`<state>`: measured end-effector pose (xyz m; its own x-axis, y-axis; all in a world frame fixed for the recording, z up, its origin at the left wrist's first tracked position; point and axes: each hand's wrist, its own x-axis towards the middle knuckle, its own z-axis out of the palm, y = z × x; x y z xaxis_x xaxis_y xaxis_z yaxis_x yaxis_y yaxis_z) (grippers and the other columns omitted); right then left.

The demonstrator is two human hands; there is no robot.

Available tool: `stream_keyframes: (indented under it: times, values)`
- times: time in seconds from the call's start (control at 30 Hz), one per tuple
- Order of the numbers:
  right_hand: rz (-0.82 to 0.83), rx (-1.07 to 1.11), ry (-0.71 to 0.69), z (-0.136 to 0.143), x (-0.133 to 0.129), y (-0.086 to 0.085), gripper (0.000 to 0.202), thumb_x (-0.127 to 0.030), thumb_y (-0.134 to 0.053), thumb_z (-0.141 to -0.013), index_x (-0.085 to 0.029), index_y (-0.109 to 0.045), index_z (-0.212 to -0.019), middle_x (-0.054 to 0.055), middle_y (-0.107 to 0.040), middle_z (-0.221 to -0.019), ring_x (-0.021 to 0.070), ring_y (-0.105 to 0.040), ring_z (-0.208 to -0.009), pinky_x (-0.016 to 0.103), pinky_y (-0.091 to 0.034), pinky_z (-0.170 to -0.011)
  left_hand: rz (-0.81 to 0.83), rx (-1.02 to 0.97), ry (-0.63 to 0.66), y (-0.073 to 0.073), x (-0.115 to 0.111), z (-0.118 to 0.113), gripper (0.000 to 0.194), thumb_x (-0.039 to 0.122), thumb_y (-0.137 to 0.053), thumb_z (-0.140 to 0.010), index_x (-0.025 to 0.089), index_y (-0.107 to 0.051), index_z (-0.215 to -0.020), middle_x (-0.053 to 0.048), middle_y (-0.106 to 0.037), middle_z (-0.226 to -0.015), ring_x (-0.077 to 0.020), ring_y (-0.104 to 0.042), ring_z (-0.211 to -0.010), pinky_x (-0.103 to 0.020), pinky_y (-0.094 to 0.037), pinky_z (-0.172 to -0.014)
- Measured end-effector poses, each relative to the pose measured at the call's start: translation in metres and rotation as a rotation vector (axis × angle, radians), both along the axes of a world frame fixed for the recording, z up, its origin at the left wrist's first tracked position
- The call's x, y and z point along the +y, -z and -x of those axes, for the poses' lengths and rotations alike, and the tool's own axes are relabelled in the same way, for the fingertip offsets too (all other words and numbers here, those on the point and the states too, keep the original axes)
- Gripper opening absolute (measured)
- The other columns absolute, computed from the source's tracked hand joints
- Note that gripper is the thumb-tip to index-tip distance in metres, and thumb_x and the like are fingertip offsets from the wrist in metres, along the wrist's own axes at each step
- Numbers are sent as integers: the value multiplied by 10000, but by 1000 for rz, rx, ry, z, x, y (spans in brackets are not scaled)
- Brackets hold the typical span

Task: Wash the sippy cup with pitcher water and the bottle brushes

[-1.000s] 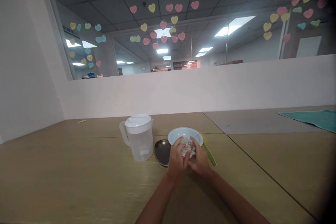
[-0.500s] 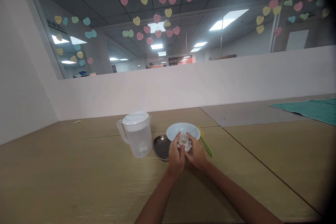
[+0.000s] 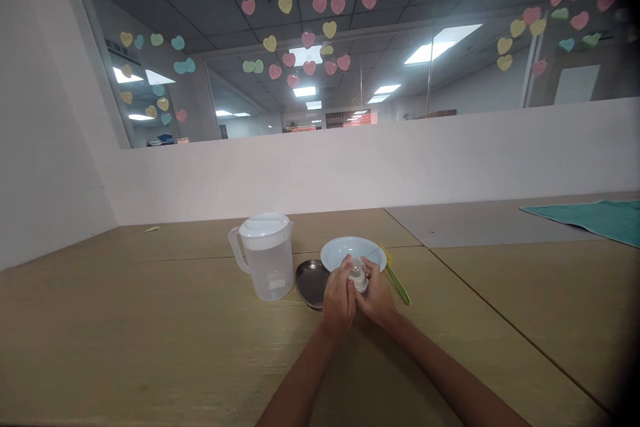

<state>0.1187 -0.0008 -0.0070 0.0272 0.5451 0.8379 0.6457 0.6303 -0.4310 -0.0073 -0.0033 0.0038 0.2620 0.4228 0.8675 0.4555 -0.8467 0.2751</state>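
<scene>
Presently, in the head view, the left hand (image 3: 339, 300) and right hand (image 3: 379, 297) grip a small clear-domed white object (image 3: 358, 276) with curled fingers, on the near-edge side of the bowl (image 3: 337, 251). Toward the left edge of the desk (image 3: 175, 347) stand a metal tray (image 3: 311, 281) and lidded pitcher (image 3: 271, 263).

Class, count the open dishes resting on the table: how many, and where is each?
2. The dark metal dish lies between the lidded jug and the left hand; the pale blue bowl is beyond that and the right hand. The hands may hide another.
</scene>
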Motion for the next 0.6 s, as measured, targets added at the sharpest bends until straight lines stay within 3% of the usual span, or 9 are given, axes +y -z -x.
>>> stream_keyframes:
  times: [0.17, 0.23, 0.33, 0.47, 0.6]
  values:
    - [-1, -33, 51, -5, 2, 1, 562, -389, -527, -772, -139, -342, -1240, 154, -593, -1078, 252, -604, -934, 382, -523, -737, 43, 91, -36, 0, -1, 5, 418, 242, -318, -910, 156, -355, -1317, -138, -340, -1409, -230, -319, -1304, -448, -343, -1033]
    - [-9, -57, 73, -6, 2, 0, 560, -400, -530, -769, -144, -361, -1237, 150, -588, -1074, 254, -595, -940, 383, -515, -747, 88, 105, -30, 1, 0, 9, 459, 254, -330, -903, 153, -299, -1350, -147, -369, -1388, -239, -357, -1278, -448, -355, -1016]
    - [2, -70, 104, -8, 0, -3, 544, -402, -531, -769, -137, -385, -1221, 143, -582, -1070, 248, -580, -953, 381, -497, -767, 169, 62, 36, 5, 2, 13, 566, 234, -351, -877, 147, -157, -1402, -153, -428, -1337, -231, -431, -1213, -428, -372, -996]
    - [29, -24, 80, -11, -5, -10, 500, -406, -525, -758, -148, -420, -1172, 126, -582, -1068, 245, -565, -961, 379, -475, -782, 186, 114, 120, 11, 5, 12, 761, 230, -478, -770, 132, -85, -1416, -160, -382, -1363, -256, -386, -1243, -429, -336, -1026]
    - [76, -5, 12, -17, -8, -14, 502, -420, -521, -754, -166, -411, -1173, 108, -569, -1070, 243, -550, -945, 395, -452, -797, 214, 147, 22, 16, 9, 6, 767, 318, -522, -785, 134, -118, -1410, -168, -370, -1371, -269, -373, -1251, -449, -341, -1018]
